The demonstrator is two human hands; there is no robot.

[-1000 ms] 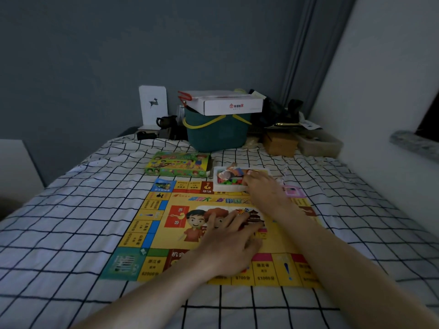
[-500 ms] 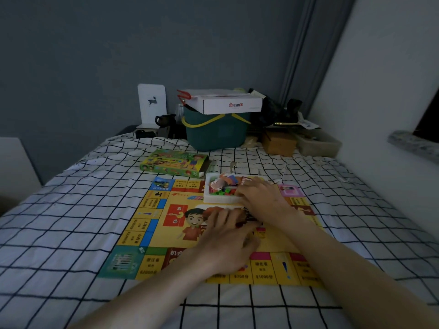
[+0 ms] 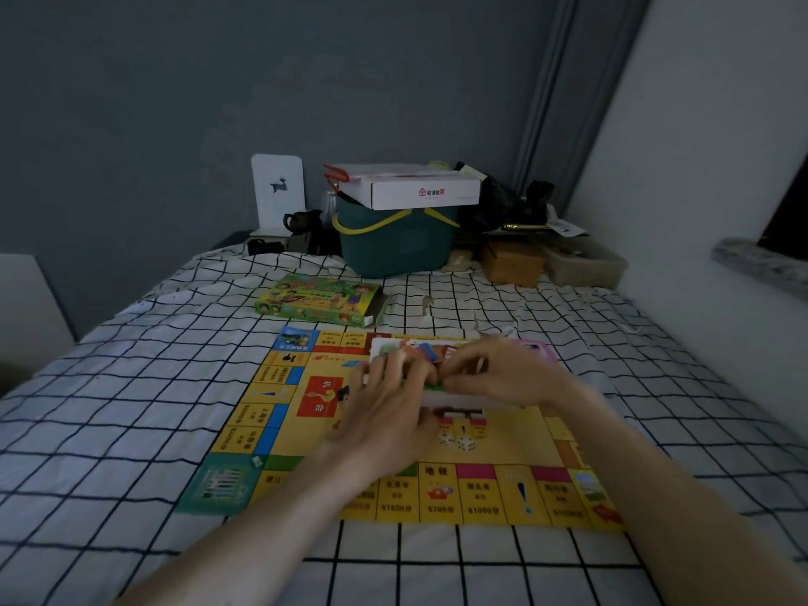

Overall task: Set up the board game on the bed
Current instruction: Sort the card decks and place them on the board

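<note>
The yellow game board (image 3: pixel 507 448) lies flat on the checked bed (image 3: pixel 131 430). A white tray (image 3: pixel 463 401) of colourful game pieces sits on the board's far half. My left hand (image 3: pixel 384 408) lies over the tray's left end with straight fingers touching it. My right hand (image 3: pixel 507 378) is at the tray's right side, with its fingers curled over the near rim and into the pieces. Two white dice (image 3: pixel 459 442) rest on the board just below the tray. The green game box (image 3: pixel 319 301) lies on the bed beyond the board.
A dark green basket (image 3: pixel 393 242) with a white carton (image 3: pixel 419 190) on top stands at the bed's far end. Beside it are a brown box (image 3: pixel 511 264), a clear bin (image 3: pixel 586 264) and a white card stand (image 3: pixel 277 192). A wall runs along the right.
The tray has slid from the board's far edge toward me onto the board, drawn by my right hand. My left hand moved up from the board's middle to the tray, uncovering the dice.
</note>
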